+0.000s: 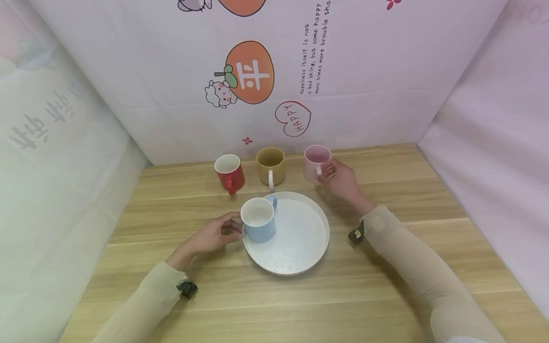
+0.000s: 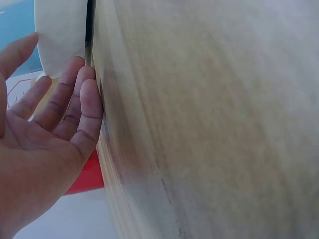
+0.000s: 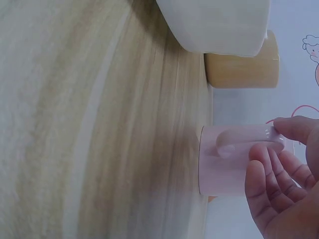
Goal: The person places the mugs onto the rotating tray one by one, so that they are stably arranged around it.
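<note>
Table (image 1: 240, 305): wooden, beneath white tray (image 1: 300, 243).
Pink mug (image 1: 310, 171): behind tray's right half; right hand (image 1: 341, 182) pinches handle (image 3: 244, 135).
Left hand (image 1: 214, 233): fingers spread, beside tray.
Mug step: apparently grasping; next calls for steady lift.

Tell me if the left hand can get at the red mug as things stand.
Probably yes: the left hand is beside the tray, apparently gripping nothing, and only bare table shows between it and the red mug, whose handle faces the person.
</note>
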The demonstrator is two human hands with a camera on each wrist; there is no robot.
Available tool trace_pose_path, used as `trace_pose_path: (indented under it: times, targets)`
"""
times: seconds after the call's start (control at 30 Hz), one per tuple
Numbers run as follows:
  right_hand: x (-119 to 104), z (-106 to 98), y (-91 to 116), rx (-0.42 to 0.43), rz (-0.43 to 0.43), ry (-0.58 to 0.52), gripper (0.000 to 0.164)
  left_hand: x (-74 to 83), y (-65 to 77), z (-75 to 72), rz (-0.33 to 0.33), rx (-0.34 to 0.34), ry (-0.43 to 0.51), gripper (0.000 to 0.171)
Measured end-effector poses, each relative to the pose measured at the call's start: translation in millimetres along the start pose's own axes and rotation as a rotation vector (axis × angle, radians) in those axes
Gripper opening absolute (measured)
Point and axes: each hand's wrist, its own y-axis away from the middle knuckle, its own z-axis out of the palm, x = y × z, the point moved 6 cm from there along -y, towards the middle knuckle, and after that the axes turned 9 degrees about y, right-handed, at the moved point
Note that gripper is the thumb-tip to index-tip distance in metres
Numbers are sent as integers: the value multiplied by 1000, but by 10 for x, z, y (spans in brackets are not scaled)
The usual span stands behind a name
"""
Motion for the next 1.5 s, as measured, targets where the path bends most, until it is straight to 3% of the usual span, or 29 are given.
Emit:
trace_pose_path:
  times: [0.53,0.87,1.2,1.5]
  targets:
    - [141,-113,-1,63,21,-22,34,9,-16,-27,6,2,-13,54]
    - [217,-159,-10,59,23,-25,32,-317,-104,-52,24,4,-24,57]
    - [207,-122,23,31,43,-18,31,-341,-101,-55,12,-5,-24,58]
    - [246,-126,14,70,20,3,30,-369,-93,-47,-18,2,-38,58]
